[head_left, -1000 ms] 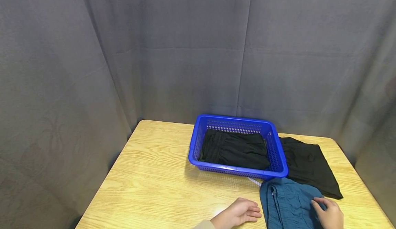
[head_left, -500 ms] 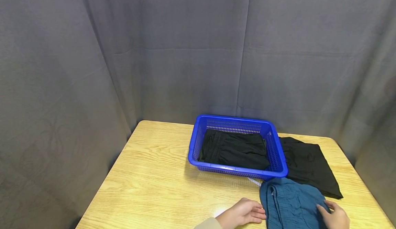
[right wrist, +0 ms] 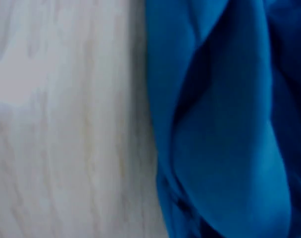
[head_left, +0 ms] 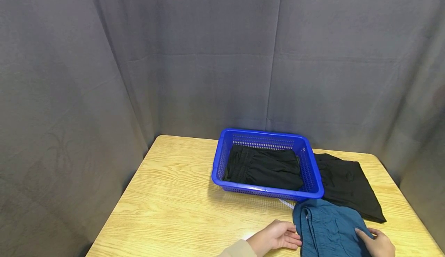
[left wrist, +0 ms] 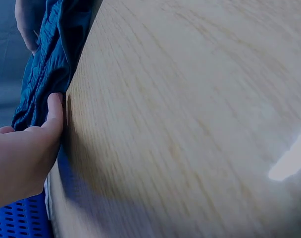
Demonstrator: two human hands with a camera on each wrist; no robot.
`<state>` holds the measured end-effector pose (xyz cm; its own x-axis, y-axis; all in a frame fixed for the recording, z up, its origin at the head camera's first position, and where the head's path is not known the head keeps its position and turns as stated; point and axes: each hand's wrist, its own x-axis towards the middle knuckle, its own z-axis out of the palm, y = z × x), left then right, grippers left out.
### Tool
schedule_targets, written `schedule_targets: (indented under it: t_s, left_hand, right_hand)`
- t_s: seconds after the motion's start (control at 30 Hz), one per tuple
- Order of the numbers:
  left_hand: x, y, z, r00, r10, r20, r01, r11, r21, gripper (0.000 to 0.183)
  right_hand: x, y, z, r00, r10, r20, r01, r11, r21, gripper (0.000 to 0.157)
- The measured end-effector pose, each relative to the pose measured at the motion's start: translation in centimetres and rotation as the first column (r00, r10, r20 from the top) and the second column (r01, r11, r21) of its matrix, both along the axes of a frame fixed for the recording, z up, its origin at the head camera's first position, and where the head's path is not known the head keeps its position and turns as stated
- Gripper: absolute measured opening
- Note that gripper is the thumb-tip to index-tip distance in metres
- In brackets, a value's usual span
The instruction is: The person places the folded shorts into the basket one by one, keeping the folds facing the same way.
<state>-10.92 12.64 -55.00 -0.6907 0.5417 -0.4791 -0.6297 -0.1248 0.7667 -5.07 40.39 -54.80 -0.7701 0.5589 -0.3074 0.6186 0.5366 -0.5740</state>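
Observation:
Blue pants (head_left: 330, 230) with a gathered waistband lie folded on the table in front of the basket, partly cut off by the lower frame edge. On their left side my left hand (head_left: 279, 234) has loosely extended fingers at the cloth's edge; the left wrist view shows the same left hand (left wrist: 29, 148) with a fingertip touching the cloth. My right hand (head_left: 379, 243) is at the right edge, thumb on top of the fabric and fingers at the border, holding it. Close blue folds of the pants (right wrist: 225, 139) fill the right wrist view, where no hand shows.
A blue plastic basket (head_left: 267, 190) holding folded black clothing (head_left: 267, 168) stands at the back of the wooden table (head_left: 180, 191). Beside it, black cloth (head_left: 351, 189) lies flat, partly under the blue pants. Grey curtains (head_left: 208, 75) hang behind and at both sides.
My right hand has shifted rightward, and the right edge of the blue pants has spread outward with it. The left hand has moved slightly right, up to the cloth's edge.

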Motion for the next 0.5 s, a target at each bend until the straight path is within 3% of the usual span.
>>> schedule_targets:
  t_s: [0.13, 0.27, 0.5]
  left_hand:
    - [-0.2, 0.3, 0.5, 0.999, -0.005, 0.038, 0.006, 1.000, -0.003, 0.036]
    - [-0.4, 0.5, 0.8, 0.996, -0.023, 0.081, 0.024, 1.000, -0.007, 0.045]
    - [-0.2, 1.2, 0.5, 0.999, -0.020, 0.048, 0.023, 0.998, -0.058, 0.034]
  right_hand:
    - [0.1, 0.1, 0.2, 1.000, -0.010, 0.009, 0.010, 0.999, -0.048, 0.101]
    - [0.3, 0.5, 0.5, 0.999, 0.024, 0.033, -0.020, 0.993, -0.116, 0.119]
    - [0.8, 1.5, 1.0, 0.974, 0.163, 0.158, -0.100, 0.931, -0.350, 0.146]
